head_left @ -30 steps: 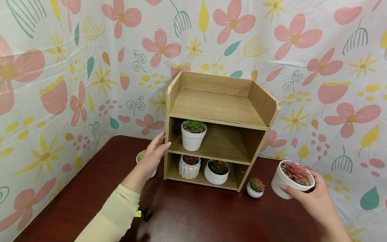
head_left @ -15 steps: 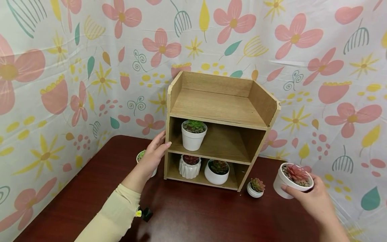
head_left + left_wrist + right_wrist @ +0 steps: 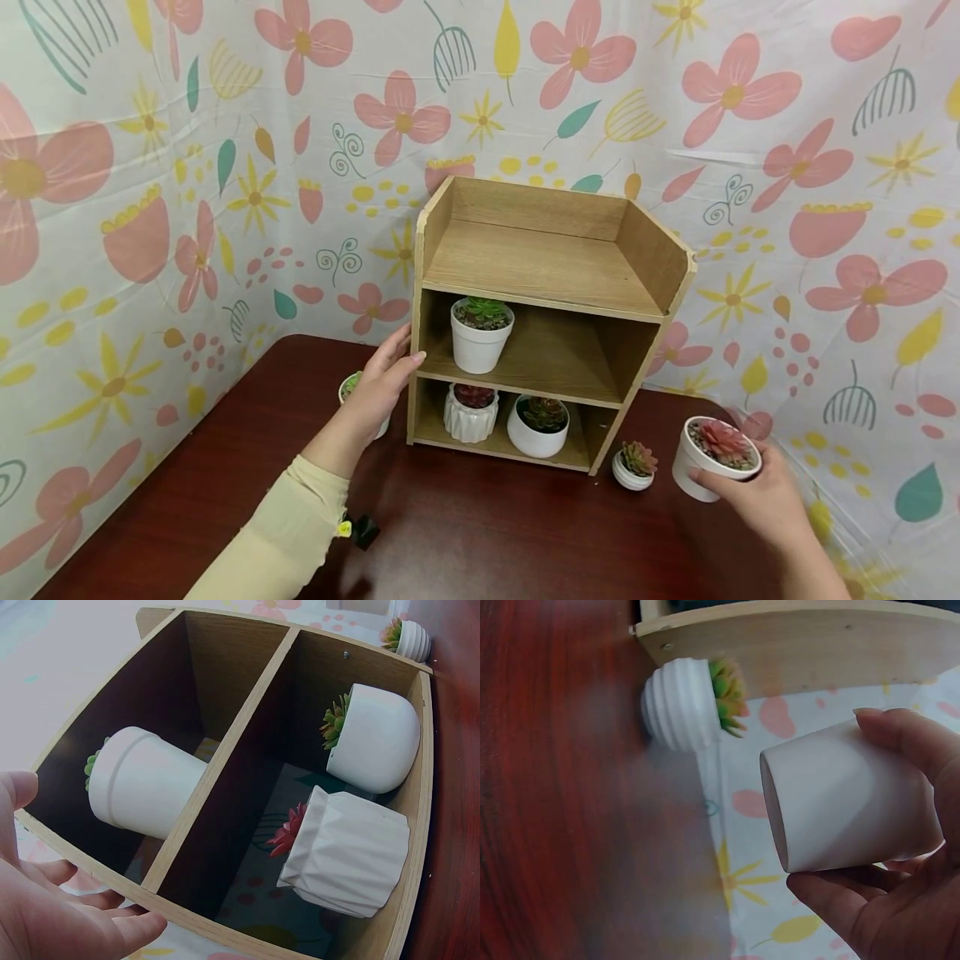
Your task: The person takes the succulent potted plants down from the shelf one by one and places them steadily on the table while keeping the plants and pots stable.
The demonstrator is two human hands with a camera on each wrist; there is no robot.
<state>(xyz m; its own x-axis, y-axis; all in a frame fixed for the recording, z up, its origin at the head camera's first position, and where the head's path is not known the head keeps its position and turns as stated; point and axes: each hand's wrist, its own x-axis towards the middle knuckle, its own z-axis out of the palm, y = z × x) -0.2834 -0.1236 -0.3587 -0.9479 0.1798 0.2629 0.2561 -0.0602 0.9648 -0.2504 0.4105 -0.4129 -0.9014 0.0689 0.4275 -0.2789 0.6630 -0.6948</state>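
Observation:
My right hand [image 3: 774, 493] grips a white pot [image 3: 692, 468] holding a pink-red succulent, thumb on the near side and fingers behind. In the right wrist view the pot's [image 3: 855, 795] flat base shows, raised above the table. Left of it a small ribbed pot [image 3: 632, 471] with a green-orange succulent stands beside the shelf. My left hand [image 3: 378, 387] rests at the left side of a wooden shelf [image 3: 540, 258], its fingers extended along the panel. Behind that wrist, a white pot [image 3: 348, 386] with a green plant is partly hidden.
On the middle level sits a white pot [image 3: 480, 346] with a green succulent. The bottom level holds a faceted pot [image 3: 470, 421] with a dark red plant and a rounded bowl-like pot [image 3: 536, 437]. A dark red table [image 3: 480, 533] carries everything; a floral curtain [image 3: 480, 83] hangs behind.
My right hand has carried the pink-red succulent pot slightly right, then left and a little lower, nearer the small ribbed pot. My left hand has stayed at the shelf's side.

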